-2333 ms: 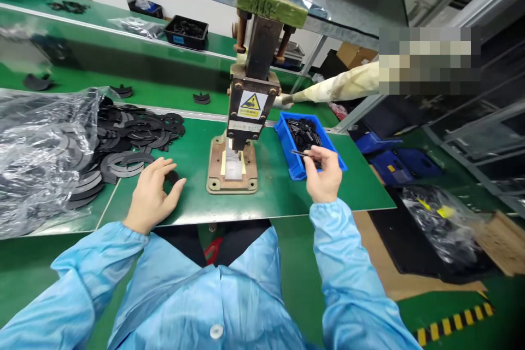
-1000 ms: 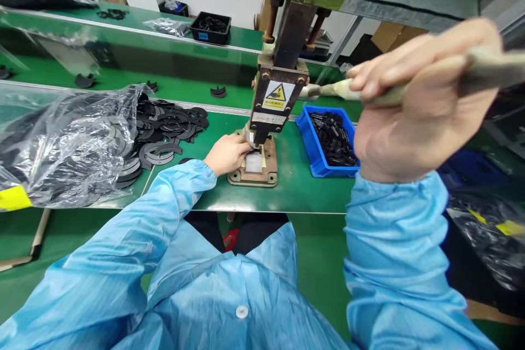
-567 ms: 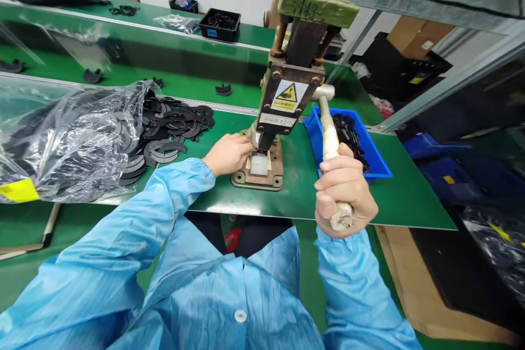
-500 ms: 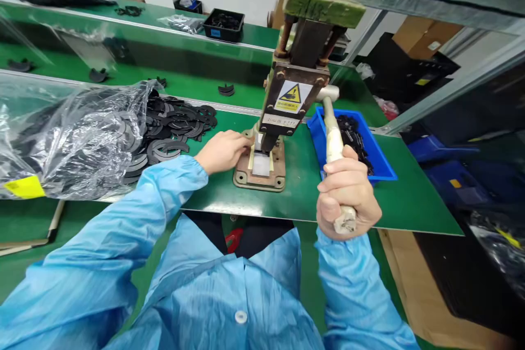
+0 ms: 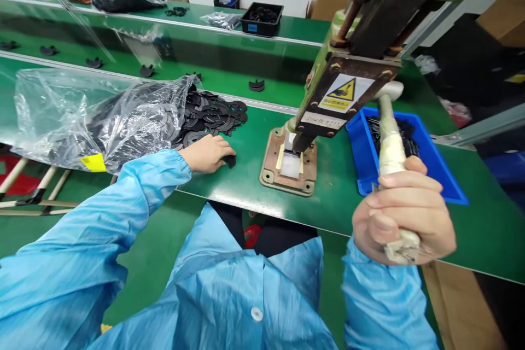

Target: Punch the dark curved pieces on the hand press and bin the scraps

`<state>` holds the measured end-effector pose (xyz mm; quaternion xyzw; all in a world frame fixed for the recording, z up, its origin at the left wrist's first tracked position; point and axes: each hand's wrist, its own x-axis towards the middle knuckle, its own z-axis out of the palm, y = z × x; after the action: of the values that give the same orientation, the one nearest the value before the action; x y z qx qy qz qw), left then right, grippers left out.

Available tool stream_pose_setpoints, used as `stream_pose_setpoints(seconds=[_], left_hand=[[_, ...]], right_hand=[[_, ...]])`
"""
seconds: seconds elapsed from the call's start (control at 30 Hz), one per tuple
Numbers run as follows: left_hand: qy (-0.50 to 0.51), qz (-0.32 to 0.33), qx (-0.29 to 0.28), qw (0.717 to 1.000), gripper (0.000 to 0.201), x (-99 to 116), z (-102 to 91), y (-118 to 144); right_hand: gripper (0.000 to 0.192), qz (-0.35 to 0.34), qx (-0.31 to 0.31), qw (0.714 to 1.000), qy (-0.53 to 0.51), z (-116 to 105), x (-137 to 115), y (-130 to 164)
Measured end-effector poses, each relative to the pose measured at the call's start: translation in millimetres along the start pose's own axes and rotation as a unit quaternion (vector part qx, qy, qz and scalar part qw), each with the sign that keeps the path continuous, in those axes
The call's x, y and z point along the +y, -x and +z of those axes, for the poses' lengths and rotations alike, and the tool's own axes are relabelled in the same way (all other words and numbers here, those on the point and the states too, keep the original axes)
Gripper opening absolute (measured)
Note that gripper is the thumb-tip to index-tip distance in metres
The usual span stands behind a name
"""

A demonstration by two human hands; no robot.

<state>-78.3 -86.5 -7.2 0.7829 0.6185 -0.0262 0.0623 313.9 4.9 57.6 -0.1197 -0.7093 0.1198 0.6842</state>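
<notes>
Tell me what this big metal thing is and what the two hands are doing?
The picture comes from a camera worn on the person's head, looking down at their own hands and blue sleeves. The big metal thing is a hand press: a heavy block on a metal base plate, with a yellow warning sticker on its front. The right hand grips the press's long taped handle. The left hand lies on the green table, its fingers on a small black piece. Beside that hand lies a pile of flat black ring parts, spilling out of a clear plastic bag. To the right of the press stands a blue tray with small black parts in it. Further back is a second green bench with a black box.
</notes>
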Motion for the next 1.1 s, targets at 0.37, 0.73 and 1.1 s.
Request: stream_pose_setpoints(seconds=[0.37, 0.73, 1.1], left_hand=[[0.139, -0.08, 0.009, 0.987, 0.031, 29, 24.0, -26], [0.227, -0.081, -0.005, 0.971, 0.06, 26, 18.1, -15], [0.593, -0.164, 0.038, 0.788, 0.056, 54, 15.1, -41]], right_hand=[[0.03, -0.012, -0.017, 1.0, -0.015, -3, -1, -1], [0.029, -0.018, -0.029, 0.999, -0.018, -5, 1, -1], [0.026, -0.023, -0.034, 0.999, -0.023, -6, 0, 0]])
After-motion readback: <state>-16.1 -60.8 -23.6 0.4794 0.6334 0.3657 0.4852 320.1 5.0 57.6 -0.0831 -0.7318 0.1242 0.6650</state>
